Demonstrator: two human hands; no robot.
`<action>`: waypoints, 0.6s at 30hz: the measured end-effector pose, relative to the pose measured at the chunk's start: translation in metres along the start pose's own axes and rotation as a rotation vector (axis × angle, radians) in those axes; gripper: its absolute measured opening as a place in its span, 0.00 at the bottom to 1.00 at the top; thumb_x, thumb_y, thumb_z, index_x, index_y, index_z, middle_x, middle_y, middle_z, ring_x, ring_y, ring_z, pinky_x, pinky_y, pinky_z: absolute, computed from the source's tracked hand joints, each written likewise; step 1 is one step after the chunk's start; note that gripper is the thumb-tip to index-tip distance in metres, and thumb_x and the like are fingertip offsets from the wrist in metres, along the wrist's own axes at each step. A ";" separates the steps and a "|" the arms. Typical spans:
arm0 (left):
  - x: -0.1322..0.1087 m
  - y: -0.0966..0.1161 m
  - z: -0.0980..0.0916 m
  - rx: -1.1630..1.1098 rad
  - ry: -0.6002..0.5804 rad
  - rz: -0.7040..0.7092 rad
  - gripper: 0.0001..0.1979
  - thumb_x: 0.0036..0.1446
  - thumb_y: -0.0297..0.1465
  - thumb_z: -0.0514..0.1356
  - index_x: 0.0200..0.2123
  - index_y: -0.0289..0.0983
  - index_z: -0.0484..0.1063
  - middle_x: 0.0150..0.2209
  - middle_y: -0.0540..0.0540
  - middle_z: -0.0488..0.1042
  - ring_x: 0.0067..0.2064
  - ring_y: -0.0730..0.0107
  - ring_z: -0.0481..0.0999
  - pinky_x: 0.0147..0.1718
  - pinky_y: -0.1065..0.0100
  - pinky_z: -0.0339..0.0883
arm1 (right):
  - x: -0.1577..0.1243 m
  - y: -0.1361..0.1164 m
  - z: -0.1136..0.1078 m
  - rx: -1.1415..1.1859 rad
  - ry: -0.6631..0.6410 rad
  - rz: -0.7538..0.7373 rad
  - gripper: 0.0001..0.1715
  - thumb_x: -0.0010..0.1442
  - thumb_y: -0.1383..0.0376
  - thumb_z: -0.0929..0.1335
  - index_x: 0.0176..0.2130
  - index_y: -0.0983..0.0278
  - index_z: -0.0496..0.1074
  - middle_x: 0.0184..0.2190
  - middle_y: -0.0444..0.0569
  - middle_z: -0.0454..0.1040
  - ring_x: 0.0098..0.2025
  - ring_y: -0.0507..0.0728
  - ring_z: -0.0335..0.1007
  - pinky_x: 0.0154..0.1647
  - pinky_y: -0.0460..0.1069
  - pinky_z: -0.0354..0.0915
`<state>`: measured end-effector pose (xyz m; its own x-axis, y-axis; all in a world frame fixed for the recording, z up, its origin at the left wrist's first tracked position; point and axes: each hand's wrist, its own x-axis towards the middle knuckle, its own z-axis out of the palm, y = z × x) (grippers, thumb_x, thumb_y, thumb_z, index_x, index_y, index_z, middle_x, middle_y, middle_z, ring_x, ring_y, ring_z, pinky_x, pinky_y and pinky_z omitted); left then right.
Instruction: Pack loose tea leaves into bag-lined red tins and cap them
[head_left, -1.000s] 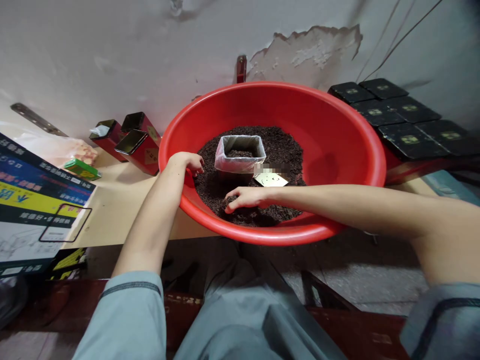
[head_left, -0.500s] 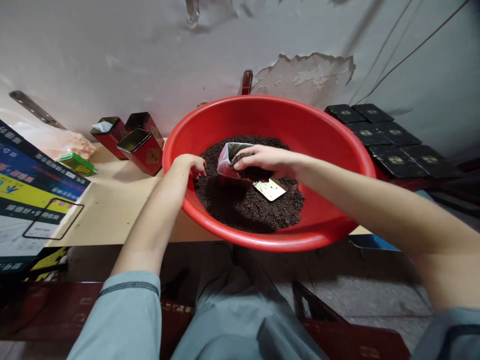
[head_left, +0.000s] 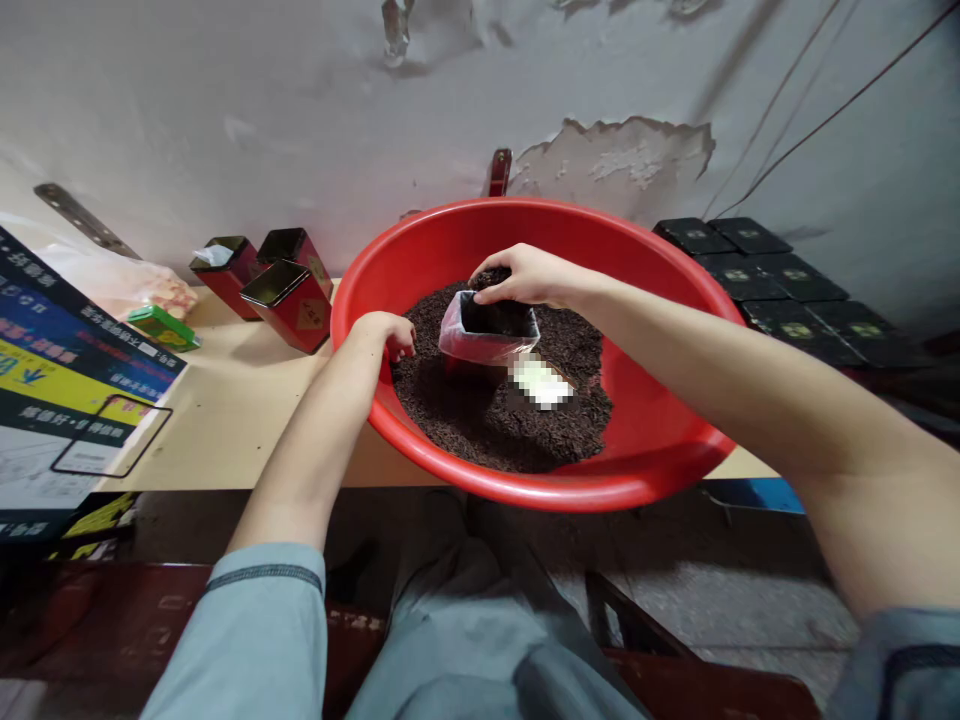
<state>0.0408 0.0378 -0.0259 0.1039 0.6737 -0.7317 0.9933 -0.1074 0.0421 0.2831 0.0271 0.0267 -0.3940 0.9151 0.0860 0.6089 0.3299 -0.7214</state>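
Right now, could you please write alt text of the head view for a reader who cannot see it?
A person's right hand holds dark loose material above a plastic-lined container inside a red basin, with more piled around it; the left hand hangs over the basin's left rim. Red tins stand at left, black-topped boxes at right.

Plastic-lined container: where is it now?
In the head view, the plastic-lined container stands near the middle, amid dark loose material in the red tub, right of the left hand and under the right hand.
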 end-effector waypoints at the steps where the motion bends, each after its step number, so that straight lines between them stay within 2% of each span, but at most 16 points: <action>1: 0.001 0.000 0.000 0.006 -0.002 0.001 0.31 0.66 0.33 0.61 0.71 0.33 0.65 0.54 0.31 0.82 0.54 0.53 0.83 0.45 0.67 0.78 | 0.000 0.000 -0.001 -0.053 -0.004 -0.026 0.14 0.49 0.68 0.80 0.39 0.61 0.84 0.33 0.47 0.81 0.41 0.61 0.78 0.51 0.59 0.74; 6: 0.001 0.000 0.000 -0.016 0.016 -0.019 0.30 0.65 0.33 0.64 0.69 0.34 0.68 0.53 0.33 0.83 0.54 0.54 0.84 0.45 0.69 0.76 | -0.006 -0.002 -0.009 -0.182 -0.009 -0.138 0.15 0.51 0.67 0.78 0.41 0.61 0.85 0.39 0.48 0.83 0.47 0.61 0.79 0.57 0.57 0.72; 10: -0.001 0.001 0.001 -0.047 0.013 -0.029 0.30 0.67 0.31 0.62 0.71 0.35 0.65 0.55 0.34 0.82 0.55 0.55 0.83 0.44 0.71 0.76 | -0.025 -0.013 -0.015 -0.138 0.022 -0.202 0.13 0.56 0.65 0.75 0.43 0.62 0.84 0.41 0.49 0.84 0.45 0.60 0.80 0.55 0.57 0.73; 13: -0.001 0.001 0.001 -0.058 0.011 -0.030 0.31 0.67 0.30 0.62 0.71 0.34 0.65 0.54 0.34 0.82 0.55 0.55 0.83 0.44 0.71 0.77 | -0.046 -0.022 -0.010 -0.082 0.072 -0.259 0.14 0.61 0.64 0.71 0.46 0.63 0.83 0.43 0.50 0.83 0.45 0.58 0.79 0.54 0.56 0.72; 15: -0.001 0.002 0.001 -0.059 0.019 -0.028 0.31 0.67 0.30 0.63 0.71 0.34 0.65 0.53 0.34 0.83 0.54 0.55 0.84 0.44 0.71 0.77 | -0.061 -0.022 0.004 -0.062 -0.044 -0.293 0.15 0.65 0.63 0.69 0.48 0.63 0.83 0.42 0.50 0.83 0.44 0.57 0.79 0.53 0.54 0.72; 18: -0.004 0.004 0.001 -0.048 0.024 -0.032 0.30 0.67 0.30 0.61 0.70 0.34 0.66 0.52 0.34 0.83 0.53 0.55 0.84 0.43 0.71 0.77 | -0.081 -0.010 0.043 -0.152 -0.479 -0.325 0.19 0.69 0.60 0.67 0.53 0.62 0.81 0.44 0.52 0.83 0.45 0.58 0.80 0.54 0.54 0.71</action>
<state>0.0441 0.0339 -0.0241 0.0729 0.6936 -0.7167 0.9973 -0.0512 0.0519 0.2796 -0.0606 -0.0024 -0.8219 0.5666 -0.0593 0.4828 0.6375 -0.6005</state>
